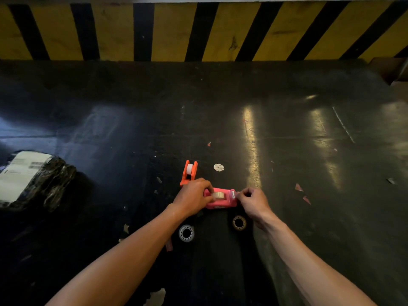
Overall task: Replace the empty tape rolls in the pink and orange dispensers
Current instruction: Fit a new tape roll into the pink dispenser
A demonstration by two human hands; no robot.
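Note:
The pink dispenser (pixel 223 202) lies on the dark table with a tan tape roll (pixel 219 195) seated in it. My left hand (pixel 193 196) grips the dispenser's left end, fingers touching the roll. At the cutter end my right hand (pixel 250 202) is pinched shut; whether it holds the tape's end I cannot tell. Just behind stands the orange dispenser (pixel 188 173) with a white roll (pixel 189 168) in it. Nearer to me lie a white roll core (pixel 186 233) and a brownish roll core (pixel 239 223).
A black plastic-wrapped parcel with a white label (pixel 33 177) sits at the left. A yellow-and-black striped wall (pixel 198 32) borders the table's far side. A round white sticker (pixel 218 167) and small paper scraps (pixel 299 187) lie on the table. A cardboard box corner (pixel 395 71) shows at far right.

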